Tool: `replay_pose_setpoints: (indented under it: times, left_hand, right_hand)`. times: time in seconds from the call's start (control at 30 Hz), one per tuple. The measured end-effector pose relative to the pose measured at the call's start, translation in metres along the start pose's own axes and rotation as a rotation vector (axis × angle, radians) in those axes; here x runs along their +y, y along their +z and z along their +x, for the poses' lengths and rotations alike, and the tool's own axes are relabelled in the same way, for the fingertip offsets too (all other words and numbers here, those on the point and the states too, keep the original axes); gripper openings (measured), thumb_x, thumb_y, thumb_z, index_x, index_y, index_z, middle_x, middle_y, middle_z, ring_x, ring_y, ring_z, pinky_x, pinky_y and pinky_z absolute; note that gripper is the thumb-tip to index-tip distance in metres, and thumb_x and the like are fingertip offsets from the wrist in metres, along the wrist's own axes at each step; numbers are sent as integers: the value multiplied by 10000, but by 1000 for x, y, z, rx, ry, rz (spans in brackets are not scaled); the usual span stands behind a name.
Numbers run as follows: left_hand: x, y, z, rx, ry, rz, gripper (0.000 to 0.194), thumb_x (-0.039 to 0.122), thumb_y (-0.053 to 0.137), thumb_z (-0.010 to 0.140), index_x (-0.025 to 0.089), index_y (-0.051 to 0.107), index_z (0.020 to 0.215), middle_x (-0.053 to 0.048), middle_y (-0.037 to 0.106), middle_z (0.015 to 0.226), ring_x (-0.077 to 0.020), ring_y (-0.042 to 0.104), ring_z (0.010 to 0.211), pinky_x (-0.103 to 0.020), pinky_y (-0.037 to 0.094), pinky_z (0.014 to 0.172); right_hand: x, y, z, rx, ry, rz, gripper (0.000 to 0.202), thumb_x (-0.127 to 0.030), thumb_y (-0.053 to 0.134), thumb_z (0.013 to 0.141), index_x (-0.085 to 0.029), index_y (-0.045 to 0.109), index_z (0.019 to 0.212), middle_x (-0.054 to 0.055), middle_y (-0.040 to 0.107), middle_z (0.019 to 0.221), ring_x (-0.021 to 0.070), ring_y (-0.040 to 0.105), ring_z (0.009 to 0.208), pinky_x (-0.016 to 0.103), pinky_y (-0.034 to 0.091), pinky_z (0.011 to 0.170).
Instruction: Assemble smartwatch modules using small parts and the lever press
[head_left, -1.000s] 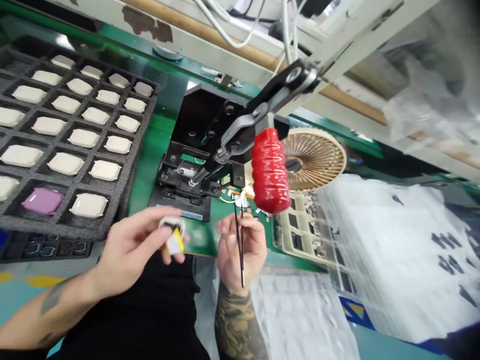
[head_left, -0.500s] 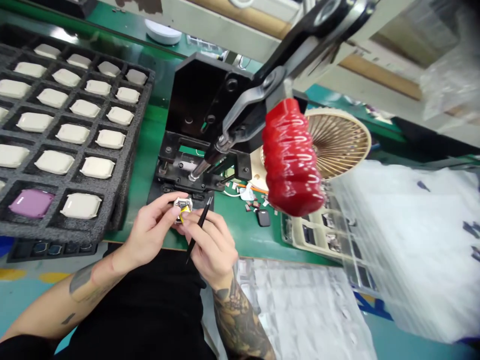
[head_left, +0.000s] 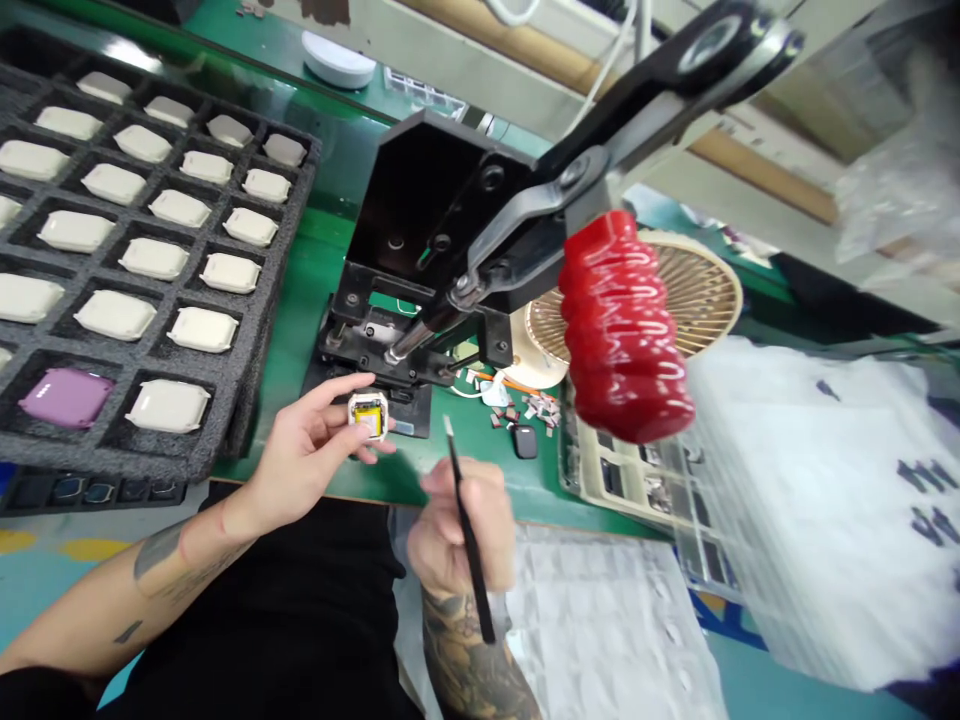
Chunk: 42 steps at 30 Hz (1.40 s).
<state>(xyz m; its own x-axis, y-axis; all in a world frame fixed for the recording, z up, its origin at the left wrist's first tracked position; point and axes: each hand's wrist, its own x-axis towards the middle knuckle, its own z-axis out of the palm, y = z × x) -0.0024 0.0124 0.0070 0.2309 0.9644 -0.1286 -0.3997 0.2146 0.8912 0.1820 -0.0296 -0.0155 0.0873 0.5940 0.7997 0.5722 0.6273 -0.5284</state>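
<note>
My left hand [head_left: 311, 445] grips a small white watch case [head_left: 368, 416] between thumb and fingers. Its open side faces up and shows a yellow-edged part inside, with the thumb resting at its lower edge. Apart from it, to the right, my right hand [head_left: 469, 520] is closed around black tweezers [head_left: 466, 540], their pale tip pointing up and away. This hand is smeared by motion. Just beyond the watch case stands a black toggle press [head_left: 420, 220] with a red ribbed handle [head_left: 626, 330].
A dark foam tray [head_left: 247, 380] of white cases and one purple case [head_left: 66, 397] lies left. Right of the press are a beige fan [head_left: 697, 290], small loose parts [head_left: 540, 408], a black square piece [head_left: 525, 441], a parts box [head_left: 622, 480] and stacked translucent trays [head_left: 825, 500].
My right hand has drawn away from the watch case, down and right, with the tweezers swung more upright. The yellow part now lies flat inside the case, which stays in my left hand.
</note>
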Motion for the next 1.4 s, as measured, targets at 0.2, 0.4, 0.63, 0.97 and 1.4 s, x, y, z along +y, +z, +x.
replay_pose_setpoints:
  times: [0.2, 0.4, 0.63, 0.97, 1.4]
  left_hand:
    - [-4, 3, -2, 8, -23, 97, 258, 369, 865, 1002, 161, 769, 1122, -92, 870, 944, -244, 882, 815, -271, 695, 669]
    - [-9, 3, -5, -9, -14, 238, 261, 387, 810, 1043, 181, 766, 1195, -75, 868, 951, -227, 865, 785, -295, 708, 707]
    - [-10, 1, -6, -37, 56, 315, 223, 365, 759, 1082, 198, 774, 1230, -52, 850, 925, -206, 835, 749, -301, 695, 720]
    - [-11, -3, -8, -78, 88, 358, 328, 353, 719, 1102, 195, 754, 1388, -52, 825, 932, -187, 802, 751, -274, 651, 717]
    - [-10, -4, -7, -64, 67, 217, 378, 336, 725, 1110, 157, 692, 1441, -52, 805, 959, -162, 790, 760, -254, 644, 706]
  right_hand:
    - [-4, 6, 4, 155, 108, 163, 189, -281, 711, 1100, -245, 808, 1258, 33, 703, 859, 181, 703, 663, 365, 601, 551]
    - [-7, 11, 1, 68, 324, 244, 232, -162, 666, 1079, -244, 793, 1255, 58, 785, 975, 206, 790, 800, 363, 665, 634]
    - [0, 15, 0, 65, 245, 213, 209, -114, 740, 1001, -251, 791, 1149, 43, 809, 947, 221, 807, 827, 396, 715, 693]
    - [0, 13, 2, -3, 443, 390, 203, -110, 727, 1027, -246, 800, 1159, 50, 816, 1031, 197, 806, 877, 369, 710, 765]
    - [-1, 17, 3, 97, 463, 353, 107, -192, 711, 1065, -232, 762, 1150, 62, 796, 1020, 208, 797, 898, 378, 703, 760]
